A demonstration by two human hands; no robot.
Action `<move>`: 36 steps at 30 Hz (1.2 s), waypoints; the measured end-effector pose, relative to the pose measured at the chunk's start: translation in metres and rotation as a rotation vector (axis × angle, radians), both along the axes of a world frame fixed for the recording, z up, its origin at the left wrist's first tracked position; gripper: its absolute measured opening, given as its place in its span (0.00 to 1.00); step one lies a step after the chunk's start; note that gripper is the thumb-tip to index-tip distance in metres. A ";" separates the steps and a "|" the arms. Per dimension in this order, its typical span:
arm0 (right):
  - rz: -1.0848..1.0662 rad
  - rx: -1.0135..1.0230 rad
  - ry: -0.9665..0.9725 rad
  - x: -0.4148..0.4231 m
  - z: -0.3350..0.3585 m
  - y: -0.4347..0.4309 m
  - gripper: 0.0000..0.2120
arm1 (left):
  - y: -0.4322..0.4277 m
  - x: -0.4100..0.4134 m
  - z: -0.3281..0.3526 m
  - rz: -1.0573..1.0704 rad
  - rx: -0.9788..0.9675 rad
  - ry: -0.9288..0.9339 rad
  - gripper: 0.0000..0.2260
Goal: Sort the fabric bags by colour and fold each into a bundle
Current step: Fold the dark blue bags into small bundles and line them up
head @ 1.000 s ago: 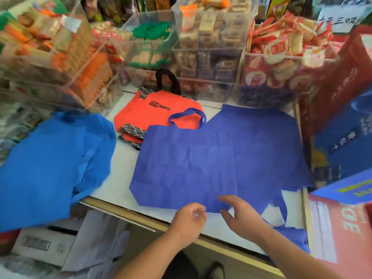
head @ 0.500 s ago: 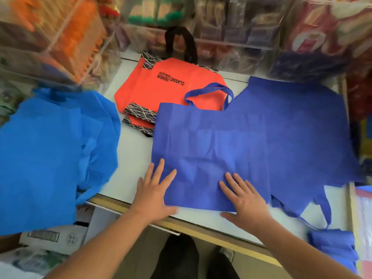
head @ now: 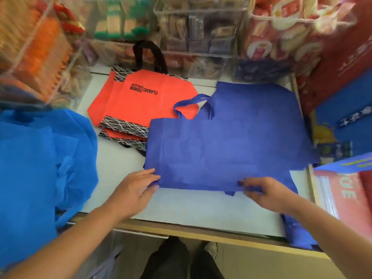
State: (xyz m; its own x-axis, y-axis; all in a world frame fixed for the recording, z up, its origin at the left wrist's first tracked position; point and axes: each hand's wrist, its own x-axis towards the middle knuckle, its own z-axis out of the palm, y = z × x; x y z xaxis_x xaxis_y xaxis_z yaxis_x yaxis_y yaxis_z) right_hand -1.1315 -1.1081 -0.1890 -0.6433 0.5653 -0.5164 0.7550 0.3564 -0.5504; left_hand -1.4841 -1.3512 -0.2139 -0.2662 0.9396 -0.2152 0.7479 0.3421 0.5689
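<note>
Head view: left grip [head: 138,186] and right grip [head: 265,192] pinch the navy bag [head: 221,141]; I'd fold it toward the orange bag [head: 141,103].

Centre: dark blue bag [head: 221,150], flat, creased, handle loop toward 12 o'clock, near edge raised. At 2 o'clock, partly beneath it: second dark blue bag [head: 261,105]. At 11 o'clock: orange bags [head: 141,103] (black print, patterned gussets), stacked flat. At 9 o'clock: light blue bags [head: 40,168], heaped.

Two orange bags [head: 141,103] [head: 120,134], two spread dark-blue bags [head: 201,154] [head: 259,105], two hands [head: 132,190] [head: 268,193].
</note>
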 end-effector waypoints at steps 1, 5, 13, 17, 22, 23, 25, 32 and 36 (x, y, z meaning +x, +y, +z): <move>-0.030 -0.042 0.025 0.008 0.007 0.001 0.10 | 0.006 0.005 0.012 0.044 -0.060 -0.052 0.12; -0.323 -0.345 0.218 0.046 0.037 0.003 0.06 | 0.027 0.029 0.047 0.240 -0.078 -0.332 0.10; -0.602 -0.288 0.310 0.071 0.008 0.006 0.06 | 0.050 0.050 0.047 0.510 -0.012 -0.435 0.03; -0.572 -0.109 0.177 0.054 -0.021 0.022 0.06 | 0.055 0.042 0.029 0.460 -0.122 -0.441 0.05; -0.663 0.120 0.055 0.031 -0.043 0.032 0.13 | 0.082 0.028 0.011 0.318 -0.101 -0.243 0.07; -0.684 0.148 0.048 0.029 -0.046 0.036 0.14 | 0.092 0.025 0.009 0.297 -0.070 -0.161 0.09; -0.708 0.199 0.041 0.025 -0.049 0.046 0.15 | 0.115 0.020 0.008 0.266 -0.018 -0.120 0.12; -0.823 0.313 -0.111 0.007 -0.079 0.065 0.11 | 0.194 0.001 -0.037 0.177 -0.008 -0.030 0.10; -0.814 0.364 -0.170 0.000 -0.086 0.066 0.12 | 0.200 -0.006 -0.072 0.177 0.001 0.043 0.08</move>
State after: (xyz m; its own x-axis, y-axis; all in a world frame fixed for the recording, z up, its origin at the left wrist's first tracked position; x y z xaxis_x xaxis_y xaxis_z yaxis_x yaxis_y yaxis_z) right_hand -1.1316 -1.0425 -0.2745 0.0952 0.9587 -0.2680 0.9104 -0.1928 -0.3661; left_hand -1.4903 -1.1517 -0.2857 -0.4364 0.8775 -0.1989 0.6998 0.4699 0.5380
